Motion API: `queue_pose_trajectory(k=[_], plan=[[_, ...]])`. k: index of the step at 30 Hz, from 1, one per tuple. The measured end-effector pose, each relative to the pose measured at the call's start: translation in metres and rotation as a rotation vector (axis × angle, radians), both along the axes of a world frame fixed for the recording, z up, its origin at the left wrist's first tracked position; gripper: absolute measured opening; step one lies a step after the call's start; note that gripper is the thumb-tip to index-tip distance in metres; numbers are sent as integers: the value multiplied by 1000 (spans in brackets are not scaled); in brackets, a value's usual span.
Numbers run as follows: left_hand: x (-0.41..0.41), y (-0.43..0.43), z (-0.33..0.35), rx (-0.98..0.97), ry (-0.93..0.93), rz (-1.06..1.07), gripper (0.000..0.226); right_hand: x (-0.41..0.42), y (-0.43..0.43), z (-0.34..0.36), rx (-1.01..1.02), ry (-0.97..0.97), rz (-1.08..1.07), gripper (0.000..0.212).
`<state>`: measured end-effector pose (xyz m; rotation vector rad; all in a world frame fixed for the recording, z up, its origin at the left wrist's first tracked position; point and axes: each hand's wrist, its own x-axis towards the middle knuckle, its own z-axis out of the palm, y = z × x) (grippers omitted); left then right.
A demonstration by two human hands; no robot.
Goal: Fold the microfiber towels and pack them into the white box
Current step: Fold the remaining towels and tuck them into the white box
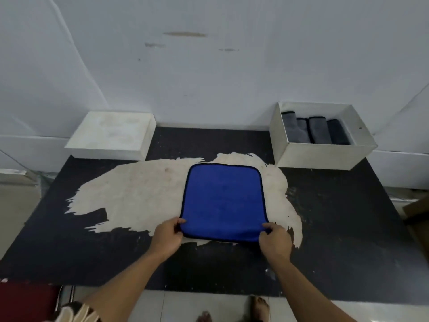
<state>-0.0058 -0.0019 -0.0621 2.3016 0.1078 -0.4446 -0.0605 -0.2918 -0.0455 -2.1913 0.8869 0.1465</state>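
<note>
A blue microfiber towel [224,201] with a black hem lies flat on the dark table [336,217], over a worn pale patch. My left hand [167,235] pinches its near left corner. My right hand [275,240] pinches its near right corner. The open white box [325,156] stands at the back right of the table. Several folded grey towels [313,131] stand side by side inside it.
The white box lid [111,135] lies at the back left of the table, against the white wall. A cardboard box edge [417,212] shows at the far right. My bare feet [260,307] stand on the tiled floor below the table's near edge.
</note>
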Motion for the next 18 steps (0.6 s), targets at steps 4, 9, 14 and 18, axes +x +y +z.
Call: queue_pose_trajectory(k=[4,9,14,18], plan=[[-9,3,-12,179,-56,-202,44,-10,-5,-12,-207,150,348,53],[3,8,-4,278,-197,-300,19,-5,-7,-9,-493,235,591,73],[13,19,4,319,-471,-475,12,-5,-4,-9,-726,172,717,48],[19,29,10,334,-538,-619,7,-8,-4,-13,-815,119,865,29]])
